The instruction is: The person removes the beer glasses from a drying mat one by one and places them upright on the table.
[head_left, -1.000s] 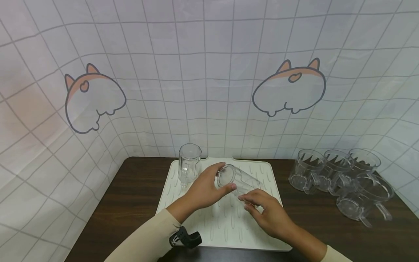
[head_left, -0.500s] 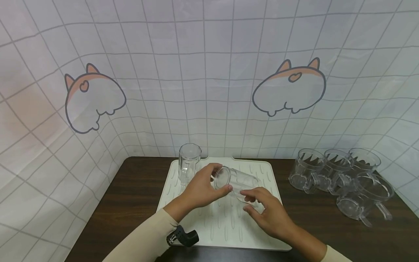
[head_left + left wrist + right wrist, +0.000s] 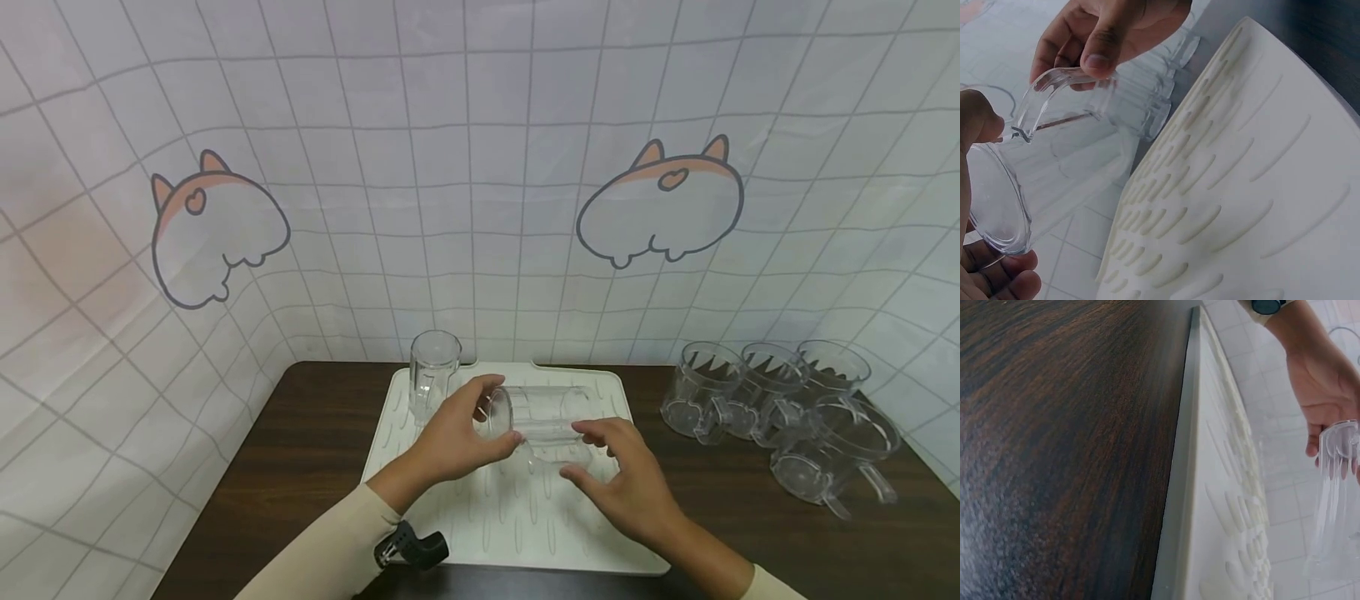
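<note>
A clear mug (image 3: 543,412) lies sideways in the air over the white ridged mat (image 3: 487,533). My left hand (image 3: 461,433) grips its left round end, thumb in front and fingers behind. Around the mug's right end, my right hand (image 3: 630,479) is curved in a wide C, thumb and index finger well apart. The left wrist view shows the right thumb (image 3: 1097,59) right at the mug's handle (image 3: 1054,94). In the right wrist view the left hand (image 3: 1322,387) is at the mug's far end, while the right hand is out of sight.
Another clear mug (image 3: 435,375) stands at the mat's back left corner. Several clear mugs (image 3: 705,383) are grouped on the dark wooden table (image 3: 247,483) at the right. A white tiled-pattern sheet (image 3: 495,208) closes off the back and sides.
The mug has turned from slanting down rightward to nearly level. The right thumb and index finger have spread wider apart. My left hand has shifted slightly left.
</note>
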A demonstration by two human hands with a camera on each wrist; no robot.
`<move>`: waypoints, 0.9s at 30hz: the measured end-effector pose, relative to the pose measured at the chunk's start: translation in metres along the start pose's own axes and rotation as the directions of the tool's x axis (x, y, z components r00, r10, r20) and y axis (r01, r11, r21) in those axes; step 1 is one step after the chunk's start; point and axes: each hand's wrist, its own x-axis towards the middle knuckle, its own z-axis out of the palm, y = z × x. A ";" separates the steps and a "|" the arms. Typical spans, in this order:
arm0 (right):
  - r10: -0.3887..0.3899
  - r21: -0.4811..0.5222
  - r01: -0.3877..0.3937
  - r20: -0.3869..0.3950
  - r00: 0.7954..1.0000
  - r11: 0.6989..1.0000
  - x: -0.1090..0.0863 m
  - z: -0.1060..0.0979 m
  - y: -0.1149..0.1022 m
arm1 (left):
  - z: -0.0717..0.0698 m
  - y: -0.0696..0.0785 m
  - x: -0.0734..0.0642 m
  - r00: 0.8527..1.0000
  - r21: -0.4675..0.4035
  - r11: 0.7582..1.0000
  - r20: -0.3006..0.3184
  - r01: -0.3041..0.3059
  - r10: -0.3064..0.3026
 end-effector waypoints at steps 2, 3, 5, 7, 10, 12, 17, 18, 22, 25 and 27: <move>0.007 0.006 -0.007 -0.028 1.000 1.000 0.000 0.000 0.000 | 0.000 -0.001 -0.001 1.000 0.000 1.000 -0.004 -0.009 0.009; 0.011 0.012 -0.011 -0.038 0.999 1.000 0.000 0.001 0.001 | 0.000 -0.002 -0.001 1.000 -0.001 1.000 -0.007 -0.012 0.012; 0.021 0.015 -0.021 -0.055 0.998 1.000 -0.001 0.001 0.000 | 0.000 -0.002 -0.002 1.000 -0.006 1.000 -0.009 -0.014 0.014; 0.044 0.020 -0.043 -0.064 0.997 0.999 -0.001 0.000 -0.001 | 0.000 -0.003 -0.003 1.000 -0.018 1.000 -0.007 -0.016 0.016; 0.086 0.010 -0.085 -0.070 0.994 0.996 0.000 -0.001 -0.003 | 0.000 -0.004 -0.004 1.000 -0.037 0.999 0.002 -0.018 0.018; 0.110 0.009 -0.110 -0.070 0.991 0.994 0.000 -0.002 -0.003 | 0.000 -0.004 -0.004 1.000 -0.053 0.998 0.010 -0.018 0.019; 0.156 0.017 -0.155 -0.072 0.985 0.988 0.000 -0.002 -0.004 | 0.000 -0.006 -0.006 1.000 -0.069 0.998 0.024 -0.006 0.008; 0.163 0.019 -0.162 -0.076 0.984 0.987 0.000 -0.002 -0.004 | 0.000 -0.006 -0.006 1.000 -0.071 0.997 0.026 -0.003 0.005; 0.193 0.024 -0.191 -0.092 0.977 0.981 0.000 -0.001 -0.003 | 0.000 -0.007 -0.007 0.999 -0.081 0.997 0.033 0.009 -0.006; 0.223 0.021 -0.222 -0.091 0.971 0.975 0.000 -0.002 -0.004 | 0.000 -0.007 -0.008 0.999 -0.085 0.996 0.036 0.013 -0.010; 0.241 0.013 -0.240 -0.087 0.967 0.971 0.000 -0.002 -0.004 | 0.001 -0.008 -0.009 0.999 -0.085 0.996 0.038 0.013 -0.010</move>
